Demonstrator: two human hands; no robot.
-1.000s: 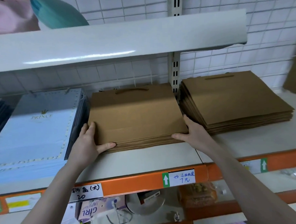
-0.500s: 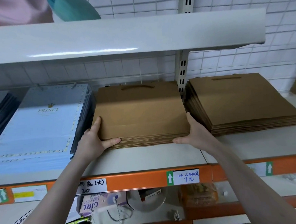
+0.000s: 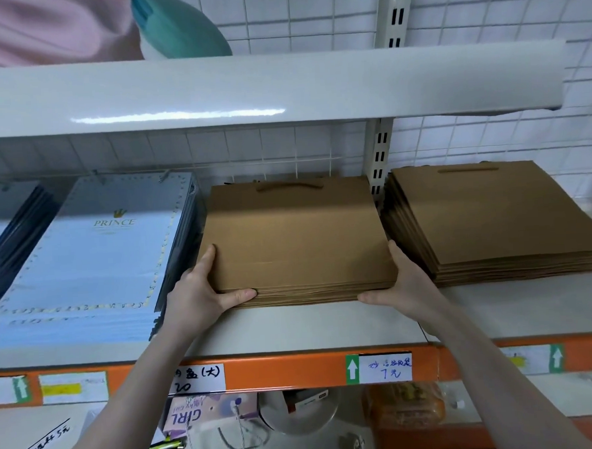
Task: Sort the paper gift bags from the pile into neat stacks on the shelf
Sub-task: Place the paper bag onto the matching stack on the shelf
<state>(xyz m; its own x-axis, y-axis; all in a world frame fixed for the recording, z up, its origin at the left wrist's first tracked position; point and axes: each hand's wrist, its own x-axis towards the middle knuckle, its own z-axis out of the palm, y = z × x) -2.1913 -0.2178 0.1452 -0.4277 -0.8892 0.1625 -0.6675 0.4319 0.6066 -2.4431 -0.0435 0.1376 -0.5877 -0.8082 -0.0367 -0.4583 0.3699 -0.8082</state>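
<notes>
1. The middle stack of bags (image 3: 298,238) is matt brown kraft paper, with flat paper handles.
2. The right stack (image 3: 493,214) is the same dull brown paper.
3. The pale blue bags (image 3: 94,262) at left look smooth, with a slight sheen.
4. The upper shelf (image 3: 263,88) is glossy white, catching a light streak.
5. The shelf edge (image 3: 288,372) is painted orange, carrying paper labels.
6. The back wall is white wire grid (image 3: 284,149).

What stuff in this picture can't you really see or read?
- Head view: how many bags are in the middle brown stack; the edges are too thin to count.
- Fingers of the left hand and right hand behind the stack's sides, hidden by the bags.
- The pink and teal things on the top shelf, cut off by the picture's edge.
- Small handwriting on the shelf label, too blurry.
</notes>
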